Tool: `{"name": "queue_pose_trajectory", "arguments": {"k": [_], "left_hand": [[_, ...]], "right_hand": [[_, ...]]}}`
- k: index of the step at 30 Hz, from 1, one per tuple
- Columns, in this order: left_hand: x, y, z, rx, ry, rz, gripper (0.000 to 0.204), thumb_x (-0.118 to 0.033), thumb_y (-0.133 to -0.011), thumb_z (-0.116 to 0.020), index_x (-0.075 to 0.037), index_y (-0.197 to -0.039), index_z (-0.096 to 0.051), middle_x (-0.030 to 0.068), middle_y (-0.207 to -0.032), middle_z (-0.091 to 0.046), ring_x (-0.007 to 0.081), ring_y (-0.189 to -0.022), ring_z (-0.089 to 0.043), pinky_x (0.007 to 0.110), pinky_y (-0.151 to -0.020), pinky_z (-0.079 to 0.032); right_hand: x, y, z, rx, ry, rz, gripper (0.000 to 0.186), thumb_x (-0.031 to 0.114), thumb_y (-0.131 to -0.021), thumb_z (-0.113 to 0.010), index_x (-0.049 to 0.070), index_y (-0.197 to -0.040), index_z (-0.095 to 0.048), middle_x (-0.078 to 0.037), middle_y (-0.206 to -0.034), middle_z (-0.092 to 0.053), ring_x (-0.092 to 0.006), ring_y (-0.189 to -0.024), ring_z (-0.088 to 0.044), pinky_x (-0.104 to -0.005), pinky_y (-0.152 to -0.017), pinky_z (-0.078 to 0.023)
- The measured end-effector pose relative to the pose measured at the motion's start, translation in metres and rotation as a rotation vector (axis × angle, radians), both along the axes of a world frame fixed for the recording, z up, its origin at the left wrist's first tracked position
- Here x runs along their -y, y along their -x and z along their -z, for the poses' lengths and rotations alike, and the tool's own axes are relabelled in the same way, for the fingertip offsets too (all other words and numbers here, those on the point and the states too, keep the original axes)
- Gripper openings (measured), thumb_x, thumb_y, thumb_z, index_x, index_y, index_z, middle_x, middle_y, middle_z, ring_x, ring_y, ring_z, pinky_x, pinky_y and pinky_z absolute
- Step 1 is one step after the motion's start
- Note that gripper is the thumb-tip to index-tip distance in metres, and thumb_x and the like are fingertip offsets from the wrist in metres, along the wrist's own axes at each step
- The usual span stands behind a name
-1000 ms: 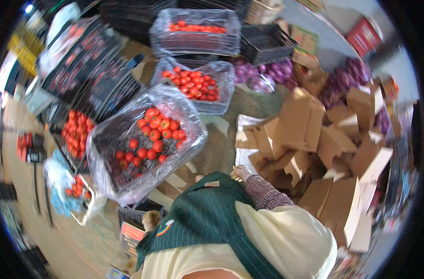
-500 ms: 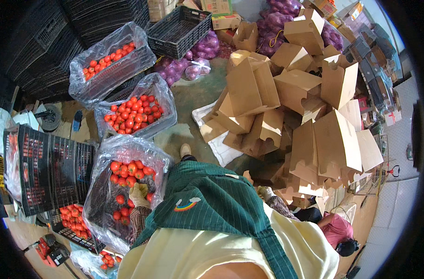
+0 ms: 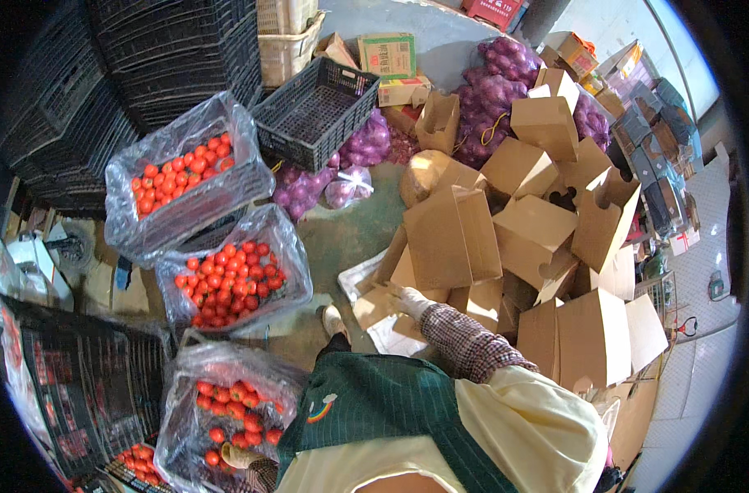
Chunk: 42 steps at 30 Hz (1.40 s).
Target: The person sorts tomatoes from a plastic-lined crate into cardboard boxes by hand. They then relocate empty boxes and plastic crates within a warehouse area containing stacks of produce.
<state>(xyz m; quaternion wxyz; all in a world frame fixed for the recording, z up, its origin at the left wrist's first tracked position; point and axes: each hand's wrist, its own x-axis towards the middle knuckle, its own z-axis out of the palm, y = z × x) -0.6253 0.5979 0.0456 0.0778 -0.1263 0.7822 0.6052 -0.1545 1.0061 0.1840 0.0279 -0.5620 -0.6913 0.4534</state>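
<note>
Step in hand, by my reading: fetching a box. Right hand [image 3: 409, 301] (gloved), at frame centre, rests on a flat cardboard piece [image 3: 374, 306] at the foot of the box pile [image 3: 522, 238]; grip cannot be told. Left hand [image 3: 236, 457], lower left, touches the tomato bag [image 3: 226, 411]; hold unclear. Next move needs a firm pinch on one edge. Bare floor [image 3: 342, 238] only at centre; crates crowd the left.

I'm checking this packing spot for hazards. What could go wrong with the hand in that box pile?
The right hand reaches into loosely heaped cardboard boxes; pulling one could tip its neighbours onto the floor. The left hand sits by a plastic-lined crate of tomatoes, which a sliding box might bruise.
</note>
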Motion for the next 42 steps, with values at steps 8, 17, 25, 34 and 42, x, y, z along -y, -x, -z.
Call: {"name": "queue_pose_trajectory", "arguments": {"k": [8, 17, 25, 34, 42], "left_hand": [[-0.257, 0.013, -0.059, -0.257, 0.084, 0.323, 0.023, -0.006, -0.080, -0.059, -0.005, -0.103, -0.060, 0.0077, -0.093, -0.061, 0.0194, -0.084, -0.056, 0.030, -0.077, -0.045], [-0.507, -0.077, -0.140, 0.022, -0.290, 0.788, 0.020, 0.001, -0.081, -0.053, -0.008, -0.098, -0.061, -0.0007, -0.085, -0.059, 0.0079, -0.069, -0.050, 0.020, -0.061, -0.041], [-0.762, -0.185, -0.121, 0.027, -0.278, 1.244, 0.021, 0.002, -0.087, -0.050, -0.004, -0.104, -0.062, 0.0073, -0.110, -0.063, 0.0128, -0.076, -0.062, 0.023, -0.063, -0.050], [-0.899, -0.205, -0.161, 0.066, -0.090, 1.085, 0.018, -0.009, -0.087, -0.057, -0.006, -0.104, -0.063, 0.0025, -0.090, -0.065, 0.0096, -0.069, -0.060, 0.023, -0.058, -0.047], [-1.002, -0.214, -0.143, 0.241, -0.069, 1.050, 0.012, -0.010, -0.089, -0.055, -0.005, -0.097, -0.063, 0.0030, -0.084, -0.064, 0.0104, -0.065, -0.060, 0.021, -0.057, -0.047]], "right_hand": [[-0.067, -0.043, -0.036, -0.416, 0.430, 0.977, 0.033, 0.034, -0.093, -0.055, 0.002, -0.098, -0.060, -0.009, -0.084, -0.061, -0.0198, -0.076, -0.060, -0.0345, -0.070, -0.049], [-0.096, -0.154, 0.031, -0.380, 0.168, 1.258, 0.033, 0.030, -0.094, -0.056, 0.002, -0.077, -0.061, -0.006, -0.065, -0.058, -0.0138, -0.055, -0.053, -0.0291, -0.050, -0.041], [-0.259, -0.212, 0.083, -0.317, 0.255, 1.313, 0.033, 0.030, -0.095, -0.053, 0.002, -0.078, -0.059, -0.008, -0.069, -0.058, -0.0153, -0.055, -0.054, -0.0313, -0.048, -0.045], [-0.516, -0.243, 0.012, -0.416, 0.281, 0.984, 0.038, 0.039, -0.097, -0.047, 0.005, -0.089, -0.063, -0.006, -0.075, -0.068, -0.0132, -0.062, -0.058, -0.0274, -0.056, -0.045], [-0.629, -0.234, 0.017, -0.562, 0.289, 0.887, 0.042, 0.044, -0.092, -0.053, 0.004, -0.093, -0.065, -0.008, -0.076, -0.068, -0.0147, -0.057, -0.057, -0.0257, -0.053, -0.043]]}}
